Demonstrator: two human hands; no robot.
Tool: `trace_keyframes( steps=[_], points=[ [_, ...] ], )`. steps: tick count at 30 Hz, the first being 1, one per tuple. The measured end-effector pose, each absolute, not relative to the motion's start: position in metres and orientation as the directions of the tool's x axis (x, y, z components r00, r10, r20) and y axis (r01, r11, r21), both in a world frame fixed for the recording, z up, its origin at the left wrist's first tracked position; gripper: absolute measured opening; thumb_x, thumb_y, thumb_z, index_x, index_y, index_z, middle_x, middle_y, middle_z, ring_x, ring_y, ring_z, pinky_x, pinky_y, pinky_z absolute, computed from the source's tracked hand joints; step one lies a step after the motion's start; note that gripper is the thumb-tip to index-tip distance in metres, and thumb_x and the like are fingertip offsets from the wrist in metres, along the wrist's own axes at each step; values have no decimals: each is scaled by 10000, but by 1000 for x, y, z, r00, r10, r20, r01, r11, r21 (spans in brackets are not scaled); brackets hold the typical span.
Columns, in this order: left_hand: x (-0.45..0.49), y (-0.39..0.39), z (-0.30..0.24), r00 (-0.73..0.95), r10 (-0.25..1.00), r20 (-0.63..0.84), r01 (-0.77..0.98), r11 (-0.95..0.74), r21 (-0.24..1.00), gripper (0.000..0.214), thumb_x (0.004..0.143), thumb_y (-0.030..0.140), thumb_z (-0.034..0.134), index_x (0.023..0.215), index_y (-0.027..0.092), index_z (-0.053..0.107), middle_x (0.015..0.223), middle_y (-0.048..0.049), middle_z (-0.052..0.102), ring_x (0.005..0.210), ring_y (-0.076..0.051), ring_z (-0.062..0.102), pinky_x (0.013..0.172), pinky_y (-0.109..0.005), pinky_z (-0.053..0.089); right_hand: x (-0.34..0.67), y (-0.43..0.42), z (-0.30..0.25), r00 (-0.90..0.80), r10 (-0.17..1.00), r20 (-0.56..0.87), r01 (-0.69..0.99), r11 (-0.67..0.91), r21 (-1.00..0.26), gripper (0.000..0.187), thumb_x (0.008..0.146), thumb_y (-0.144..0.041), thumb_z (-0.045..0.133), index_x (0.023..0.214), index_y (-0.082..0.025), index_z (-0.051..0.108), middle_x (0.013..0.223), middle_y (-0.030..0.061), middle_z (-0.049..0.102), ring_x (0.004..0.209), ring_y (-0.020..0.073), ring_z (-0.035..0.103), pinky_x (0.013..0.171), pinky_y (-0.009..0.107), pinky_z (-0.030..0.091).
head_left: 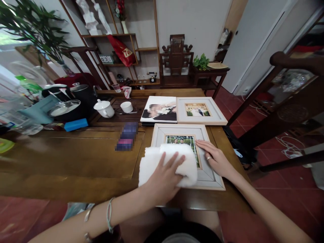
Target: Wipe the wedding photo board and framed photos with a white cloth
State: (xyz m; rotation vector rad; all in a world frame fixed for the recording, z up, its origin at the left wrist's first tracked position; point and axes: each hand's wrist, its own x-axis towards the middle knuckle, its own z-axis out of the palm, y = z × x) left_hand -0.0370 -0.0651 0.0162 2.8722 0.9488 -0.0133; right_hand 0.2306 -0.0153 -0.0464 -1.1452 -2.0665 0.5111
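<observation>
A white-framed picture [214, 181] lies flat near the table's front right edge, with a photo of people outdoors inside it. A folded, fluffy white towel [150, 166] covers its lower left part and hangs past its left side. My left hand [162, 180] presses on the towel with fingers spread, gripping it; the thumb is hidden. My right hand [215, 158], wearing a ring, rests on the right side of the frame with fingers stretched out, touching the inner border. Behind are a second framed picture [219, 109] and a white-edged photo panel [158, 101].
On the wooden table [88, 162] are a dark blurred photo [126, 136], a lidded white cup [104, 108], a small white bowl [126, 107], a blue block [76, 125] and a glass-lidded pot [64, 108]. A dark wooden chair [273, 125] stands close on the right.
</observation>
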Motion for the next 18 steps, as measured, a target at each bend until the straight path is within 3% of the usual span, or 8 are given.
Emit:
trace_keyframes(
  steps=[5, 12, 18],
  points=[
    [-38, -4, 7, 761, 648, 31, 648, -761, -37, 245, 896, 345, 561, 1030, 187, 692, 1549, -119, 244, 1427, -358, 179, 1106, -632, 179, 231, -16, -46, -367, 845, 388, 565, 534, -629, 617, 780, -32, 400, 1329, -279, 539, 1359, 35, 568, 1297, 235, 485, 1108, 557, 368],
    [-26, 47, 4, 719, 679, 148, 694, -707, -133, 421, 945, 496, 452, 1100, 178, 679, 1531, -132, 285, 1425, -358, 183, 1110, -606, 180, 232, -15, -45, -372, 846, 381, 566, 533, -629, 601, 787, -34, 392, 1322, -259, 547, 1353, 50, 572, 1287, 233, 494, 1095, 554, 383],
    [-23, 25, 3, 761, 648, 44, 645, -747, -160, 420, 994, 420, 377, 1005, 184, 724, 1469, -126, 404, 1379, -361, 309, 1086, -577, 246, 231, -15, -46, -369, 845, 386, 562, 534, -632, 623, 776, -25, 398, 1325, -282, 542, 1357, 36, 571, 1289, 232, 493, 1097, 560, 378]
  ],
)
